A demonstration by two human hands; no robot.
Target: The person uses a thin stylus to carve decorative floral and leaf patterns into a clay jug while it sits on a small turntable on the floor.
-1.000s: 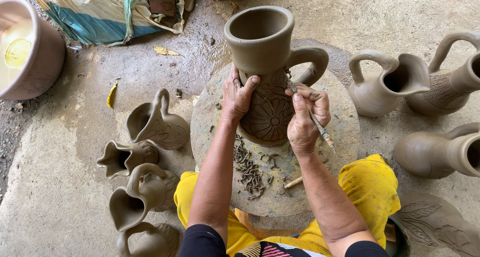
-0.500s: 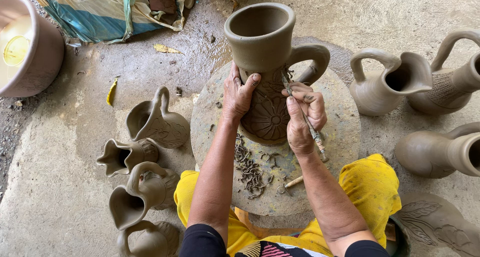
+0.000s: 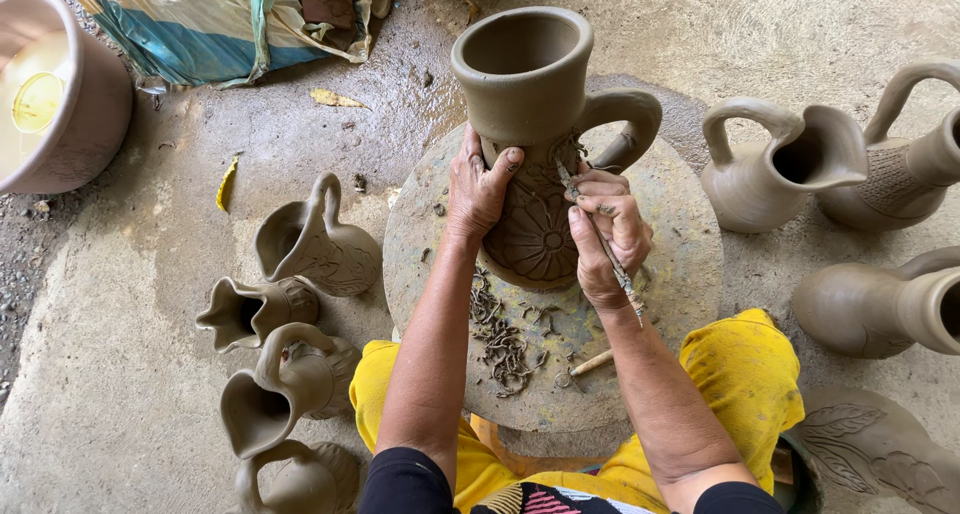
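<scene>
A tall grey clay jug [image 3: 530, 84] with one handle stands on a round stone turntable [image 3: 680, 264]; a flower pattern is carved into its belly. My left hand [image 3: 482, 189] presses flat against the jug's left side, fingers spread. My right hand [image 3: 605, 236] grips a thin carving tool [image 3: 600, 244] whose tip touches the jug just under the handle. Curls of trimmed clay [image 3: 500, 339] lie on the turntable near my knees, with a small wooden stick [image 3: 592, 363] beside them.
Several unfired clay jugs [image 3: 300, 304] lie on the concrete floor at left, more jugs [image 3: 770, 174] stand at right. A large pot holding water [image 3: 60, 94] sits top left, next to a crumpled plastic sack [image 3: 220, 19]. My yellow trousers [image 3: 740, 394] frame the turntable.
My right hand has slid upward along the jug, bringing the tool tip from the flower carving toward the base of the handle. The left hand stays on the jug.
</scene>
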